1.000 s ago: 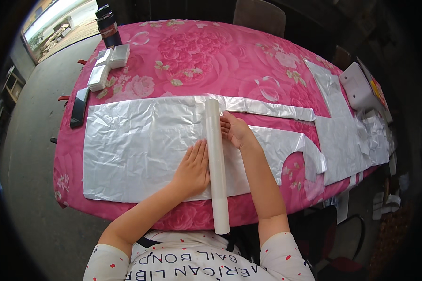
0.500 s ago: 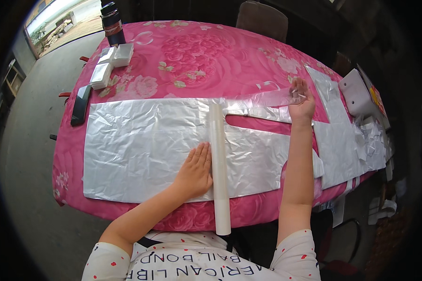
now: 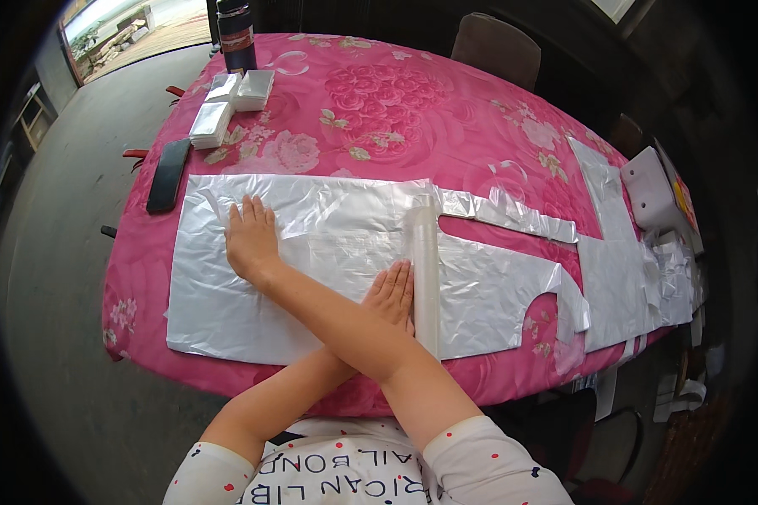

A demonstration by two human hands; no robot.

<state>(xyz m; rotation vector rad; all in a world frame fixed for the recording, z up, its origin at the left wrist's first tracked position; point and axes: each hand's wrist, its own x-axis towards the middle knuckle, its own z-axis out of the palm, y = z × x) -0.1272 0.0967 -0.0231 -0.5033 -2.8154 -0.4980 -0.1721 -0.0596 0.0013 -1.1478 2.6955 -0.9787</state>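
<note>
A silvery-white plastic sheet [image 3: 328, 252] lies flat on the table, its right part cut into two strap-like strips with a rounded gap between. Across it, front to back, lies a pale whitish roll [image 3: 426, 278]. My left hand [image 3: 389, 293] rests flat just left of this roll, fingers stretched and touching its side. My right forearm crosses over the left one. On the sheet's left part lies my right hand [image 3: 251, 236], palm down with fingers apart, beside a narrow raised fold of film. Whether anything is under its palm is hidden.
A pink flowered cloth [image 3: 413, 109] covers the table. At the back left stand a dark bottle [image 3: 237, 38] and small stacks of clear packets [image 3: 212, 122], with a black phone [image 3: 169, 175] nearer. More plastic sheets [image 3: 619, 278] lie right, by a white box [image 3: 648, 189].
My right hand has swung from the far right, where it held clear film, across to the sheet's left part. My left hand stays by the roll. The view has shifted slightly.
</note>
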